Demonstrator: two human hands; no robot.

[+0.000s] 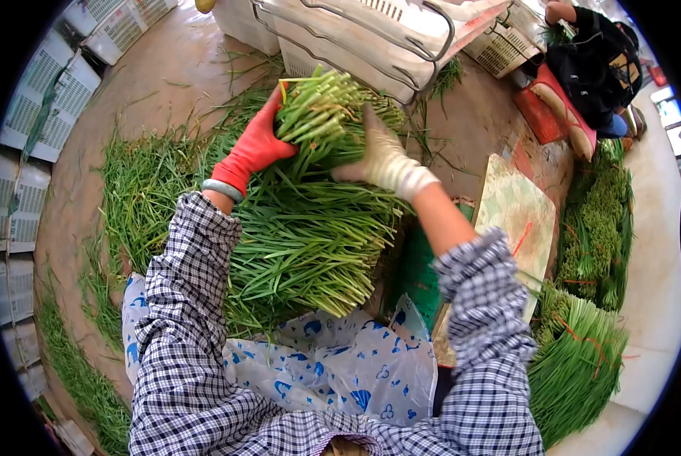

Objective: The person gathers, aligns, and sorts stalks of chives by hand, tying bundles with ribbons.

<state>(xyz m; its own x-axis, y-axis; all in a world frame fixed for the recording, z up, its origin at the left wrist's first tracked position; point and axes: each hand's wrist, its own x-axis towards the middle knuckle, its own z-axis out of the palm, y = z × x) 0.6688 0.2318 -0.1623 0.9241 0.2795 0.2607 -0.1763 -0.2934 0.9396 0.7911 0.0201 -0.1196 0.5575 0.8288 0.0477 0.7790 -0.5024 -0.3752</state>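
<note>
- Two gloved hands work over one heap: a left hand in a bright red glove (258,148) and a right hand in a cream-white fabric glove (386,156).
- One thick bundle of green leafy stalks with pale cut ends (321,110) is held above the far edge of the heap, the ends facing up.
- The left hand clasps the bundle's left side, thumb and fingers parted around it; the fingertips are partly hidden.
- The right hand has thumb and fingers spread at the bundle's right side; how firmly they press, I cannot tell.
- One large heap of long green leaves (310,243) lies below the hands, with loose green blades (143,190) scattered to its left.
- One translucent plastic sheet (340,372) at the near side carries printed blue figures.
- One pale, stained flat board (519,205) lies right of the heap, one thin red strip (523,237) on it; the right sleeve covers part of its near end.
- At near right is one large green bundle with a red tie (576,365).
- At least five white slotted plastic crates (48,95) line the left side.
- Far right, one other person in dark clothing (595,68) is partly visible.
</note>
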